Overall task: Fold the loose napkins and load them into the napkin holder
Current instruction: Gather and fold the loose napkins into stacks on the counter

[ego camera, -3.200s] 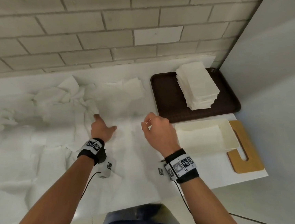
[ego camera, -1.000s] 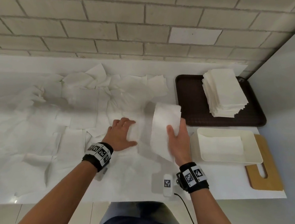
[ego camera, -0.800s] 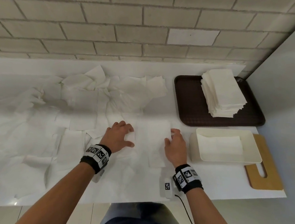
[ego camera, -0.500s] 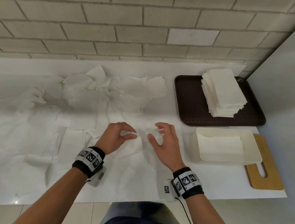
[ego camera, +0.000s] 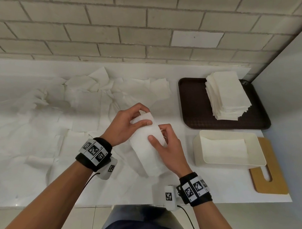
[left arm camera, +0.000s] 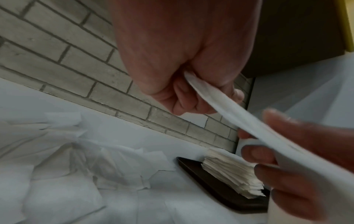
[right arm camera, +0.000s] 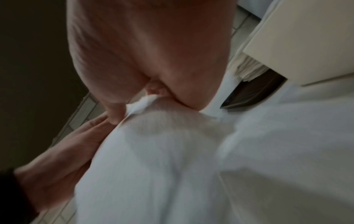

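While both hands pinch it, the folded napkin (ego camera: 147,142) hangs above the worktop (ego camera: 199,197).
Left hand (ego camera: 123,125) and right hand (ego camera: 169,149) should square its edges, then carry it toward the napkin holder (ego camera: 197,150) at three o'clock.

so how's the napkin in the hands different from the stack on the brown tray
The napkin in hand is a single folded piece, lifted off the counter and gripped by the left hand and right hand. The stack is many napkins piled high, resting untouched on the brown tray. The held one looks whiter; the stack looks creamier. Both are folded paper rectangles.
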